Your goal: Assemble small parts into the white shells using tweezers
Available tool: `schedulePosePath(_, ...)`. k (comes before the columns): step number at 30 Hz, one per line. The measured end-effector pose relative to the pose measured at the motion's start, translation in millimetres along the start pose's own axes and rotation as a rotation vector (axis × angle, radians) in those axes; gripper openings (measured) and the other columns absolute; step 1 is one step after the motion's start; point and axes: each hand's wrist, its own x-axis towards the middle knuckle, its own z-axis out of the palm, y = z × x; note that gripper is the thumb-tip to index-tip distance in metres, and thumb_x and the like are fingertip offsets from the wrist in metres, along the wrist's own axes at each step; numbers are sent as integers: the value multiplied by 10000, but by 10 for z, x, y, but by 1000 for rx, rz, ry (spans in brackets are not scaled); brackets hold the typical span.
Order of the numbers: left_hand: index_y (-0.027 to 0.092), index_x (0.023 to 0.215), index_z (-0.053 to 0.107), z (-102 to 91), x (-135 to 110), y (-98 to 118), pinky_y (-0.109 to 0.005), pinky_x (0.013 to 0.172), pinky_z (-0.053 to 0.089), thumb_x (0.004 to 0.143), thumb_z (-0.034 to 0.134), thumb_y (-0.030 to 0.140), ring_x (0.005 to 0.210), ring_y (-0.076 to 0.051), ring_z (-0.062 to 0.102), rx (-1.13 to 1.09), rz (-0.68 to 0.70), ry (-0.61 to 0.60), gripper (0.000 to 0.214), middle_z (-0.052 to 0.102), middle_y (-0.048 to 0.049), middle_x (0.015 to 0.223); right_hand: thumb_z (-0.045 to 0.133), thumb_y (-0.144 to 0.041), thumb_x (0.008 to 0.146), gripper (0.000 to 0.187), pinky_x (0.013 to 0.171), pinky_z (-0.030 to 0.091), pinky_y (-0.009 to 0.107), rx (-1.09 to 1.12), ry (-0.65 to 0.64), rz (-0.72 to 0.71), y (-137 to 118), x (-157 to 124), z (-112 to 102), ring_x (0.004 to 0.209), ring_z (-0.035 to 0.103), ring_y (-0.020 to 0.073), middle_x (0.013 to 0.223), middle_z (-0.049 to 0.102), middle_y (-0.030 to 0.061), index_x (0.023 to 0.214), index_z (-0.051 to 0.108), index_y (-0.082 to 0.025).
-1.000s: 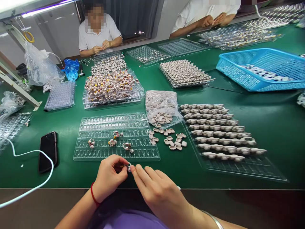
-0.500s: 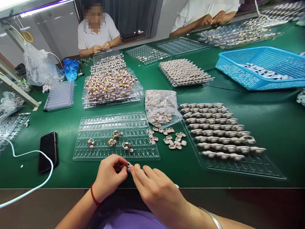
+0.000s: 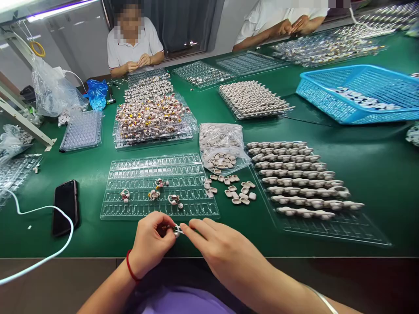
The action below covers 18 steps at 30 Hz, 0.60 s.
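Both hands meet at the near edge of the green table (image 3: 376,165): the left hand (image 3: 151,243) is curled almost closed, thumb and fingers pinched round a small part (image 3: 177,230), and the right hand (image 3: 229,257) has its thumb and forefinger nipped on the same part from the other side, the other fingers lying loosely extended. The part is too small to make out in detail. A red cord (image 3: 130,267) circles the left wrist and a bangle (image 3: 324,298) the right. Just beyond the hands lies a clear tray (image 3: 137,168) with a few assembled pieces (image 3: 153,195) in its near rows. To its right, loose shells (image 3: 240,195) are scattered below a plastic bag (image 3: 222,144) of more, beside a second tray (image 3: 343,226) holding rows of shells. A phone (image 3: 66,207) and white cable (image 3: 39,261) lie to the left, and a blue basket (image 3: 327,102) stands far right. A person in a white shirt (image 3: 134,46) sits across the table.
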Motion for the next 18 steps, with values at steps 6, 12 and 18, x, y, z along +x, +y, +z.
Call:
schedulePosePath(6, 174, 732, 575, -65, -21, 99, -192, 512, 388, 668, 609, 103, 548, -95, 498, -294, -171, -153, 102, 558, 33, 620, 571, -10, 828, 255, 621, 512, 187, 471, 26, 144, 147, -4, 70, 690, 618, 108, 875, 613, 14, 999, 630, -190)
schedulePosePath(12, 183, 703, 494, -41, 7, 135, -170, 486, 381, 585, 694, 87, 510, -63, 476, -677, -341, -349, 251, 527, 68, 609, 386, -18, 903, 280, 644, 516, 208, 550, 159, -124, 141, -21, 268, 788, 647, 132, 973, 657, 83, 890, 622, -167)
schedulePosePath(18, 153, 785, 581, -163, 20, 165, -181, 593, 472, 652, 827, 220, 644, -89, 602, -709, -368, -451, 288, 650, 1, 755, 390, 3, 897, 271, 607, 511, 212, 684, 181, -163, 168, -95, 153, 748, 650, 135, 919, 683, 80, 917, 603, -163)
